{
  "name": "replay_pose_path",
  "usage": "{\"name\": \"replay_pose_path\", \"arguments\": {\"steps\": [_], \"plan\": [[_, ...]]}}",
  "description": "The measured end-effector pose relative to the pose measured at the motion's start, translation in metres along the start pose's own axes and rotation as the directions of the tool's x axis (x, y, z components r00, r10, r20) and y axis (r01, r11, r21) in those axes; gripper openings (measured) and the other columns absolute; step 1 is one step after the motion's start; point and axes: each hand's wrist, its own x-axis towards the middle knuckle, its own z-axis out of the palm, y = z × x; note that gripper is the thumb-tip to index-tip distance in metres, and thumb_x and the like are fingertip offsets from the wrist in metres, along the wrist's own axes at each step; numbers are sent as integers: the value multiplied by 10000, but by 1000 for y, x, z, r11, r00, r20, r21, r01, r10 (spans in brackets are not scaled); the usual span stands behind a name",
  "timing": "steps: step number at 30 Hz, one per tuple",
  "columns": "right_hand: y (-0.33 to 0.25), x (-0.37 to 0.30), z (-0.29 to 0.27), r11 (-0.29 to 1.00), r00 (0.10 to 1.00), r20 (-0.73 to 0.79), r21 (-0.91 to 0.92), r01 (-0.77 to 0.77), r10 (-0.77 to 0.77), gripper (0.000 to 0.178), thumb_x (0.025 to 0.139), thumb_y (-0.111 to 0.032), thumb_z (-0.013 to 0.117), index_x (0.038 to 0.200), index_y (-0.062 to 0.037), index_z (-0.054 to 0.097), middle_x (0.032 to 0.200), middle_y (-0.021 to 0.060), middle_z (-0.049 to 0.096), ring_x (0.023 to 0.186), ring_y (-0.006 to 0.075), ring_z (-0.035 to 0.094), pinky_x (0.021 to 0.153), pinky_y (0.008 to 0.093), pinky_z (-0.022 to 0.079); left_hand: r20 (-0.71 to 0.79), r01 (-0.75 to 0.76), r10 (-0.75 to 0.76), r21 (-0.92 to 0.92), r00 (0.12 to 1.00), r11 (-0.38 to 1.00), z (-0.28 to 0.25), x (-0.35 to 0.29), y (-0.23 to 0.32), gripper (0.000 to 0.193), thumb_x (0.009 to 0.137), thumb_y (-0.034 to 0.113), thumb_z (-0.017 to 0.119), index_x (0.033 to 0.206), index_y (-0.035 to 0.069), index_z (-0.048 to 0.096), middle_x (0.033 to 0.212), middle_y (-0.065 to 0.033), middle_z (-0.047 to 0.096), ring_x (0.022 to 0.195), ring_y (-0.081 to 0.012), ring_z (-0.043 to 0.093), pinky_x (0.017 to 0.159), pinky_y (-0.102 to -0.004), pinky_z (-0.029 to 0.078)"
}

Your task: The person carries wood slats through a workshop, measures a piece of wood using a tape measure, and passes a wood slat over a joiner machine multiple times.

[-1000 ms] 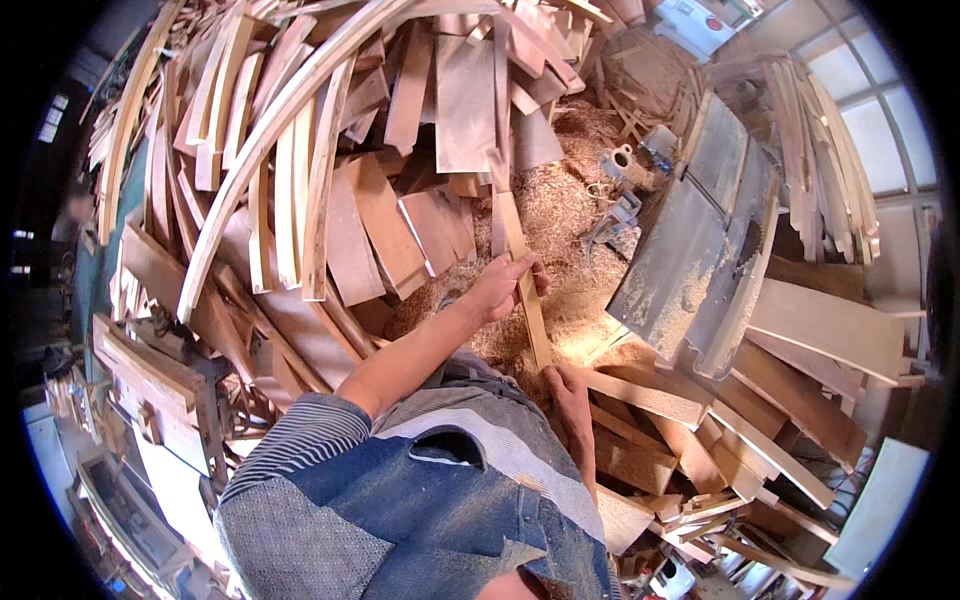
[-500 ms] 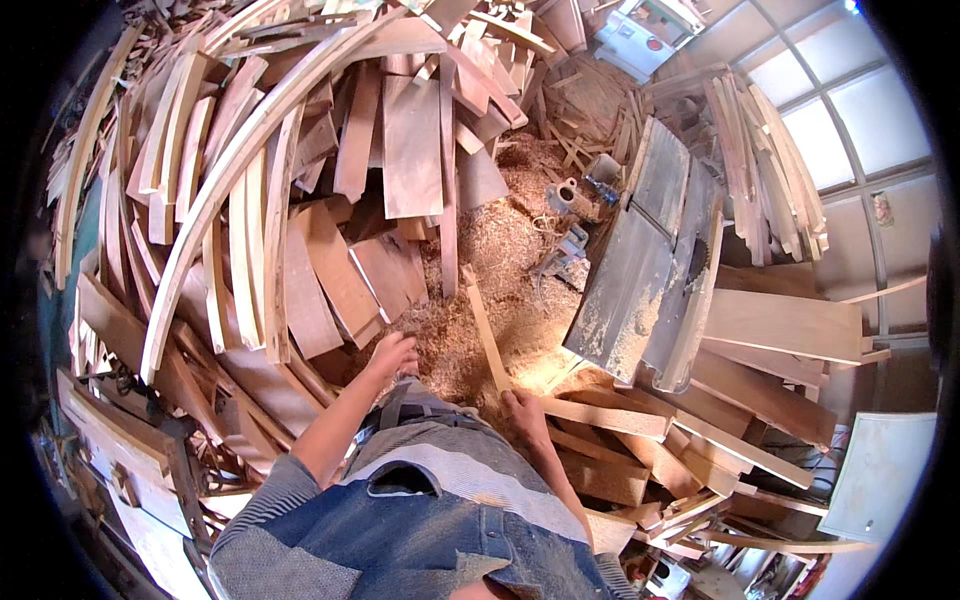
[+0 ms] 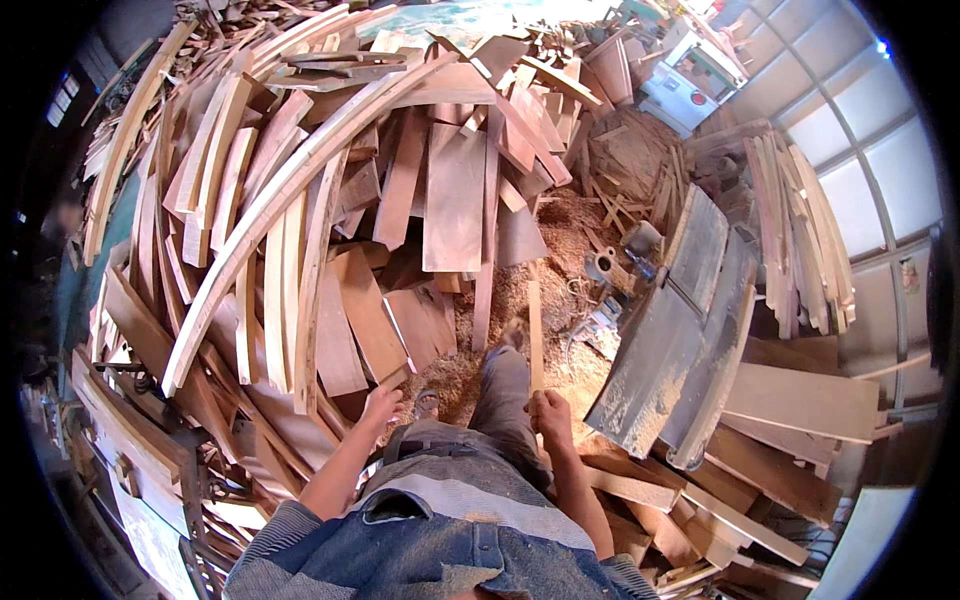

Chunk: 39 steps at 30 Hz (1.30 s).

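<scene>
My right hand (image 3: 549, 414) is closed round the lower end of a narrow, pale wooden strip (image 3: 536, 325). The strip points up and away from me, in front of the shavings on the floor. At my left side, my left hand (image 3: 382, 408) hangs with loosely bent fingers and nothing in it. The closest things to it are the reddish boards (image 3: 372, 318) leaning on the pile. To the right of the strip stands a saw table (image 3: 640, 360) dusted with sawdust, its blade slot running along the right part.
A big heap of planks (image 3: 455, 200) fills the left, with a long curved beam (image 3: 290, 180) across it. Offcuts (image 3: 690, 515) lie at the lower right. Wood shavings (image 3: 510, 295) cover the floor. A pale machine (image 3: 690, 85) stands at the back, near a paned window (image 3: 880, 160).
The view has tilted up and shifted left. One leg is now stepped forward onto the shavings. The strip, still in my right hand, has turned more upright.
</scene>
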Motion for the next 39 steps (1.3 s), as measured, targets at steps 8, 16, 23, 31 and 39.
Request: {"name": "replay_pose_path", "arguments": {"steps": [8,16,23,31,39], "plan": [[-147,263,-187,934,937,-196,157,320,-288,161,927,-260,658,897,-104,681,692,-36,577,551,85,495,486,253,378,-64,48,-42,105,997,993,80,53,73,155,884,178,614,874,35,554,738,-36,552,604,-122,536,506,-272,438],[-394,514,-516,303,464,-333,-943,-141,-821,376,955,-239,559,1244,-8,621,1054,218,691,932,435,637,794,453,508,-357,232,-210,19,910,972,125,86,180,152,914,159,641,940,49,539,908,-70,599,669,-154,596,547,-291,523],[-403,673,-256,746,888,65,-517,421,-455,332,861,-207,667,1135,-20,667,1034,177,685,980,363,657,855,381,521,-412,179,-158,12,897,984,215,91,273,168,941,149,622,871,78,486,913,-68,629,704,-127,603,552,-271,488],[-387,749,-27,684,924,106,-642,346,-367,465,827,-333,743,1164,-37,617,1059,205,699,1015,366,667,869,467,511,-447,179,-157,8,881,984,275,58,317,129,937,143,628,858,46,596,704,17,553,611,-65,507,524,-230,397],[-393,703,-22,996,931,365,-71,57,-27,301,927,-282,694,1095,-55,590,780,21,603,646,112,590,546,280,478,-482,308,-241,62,842,950,238,33,203,214,926,244,619,904,31,602,757,-31,593,629,-120,563,553,-268,457]]}}
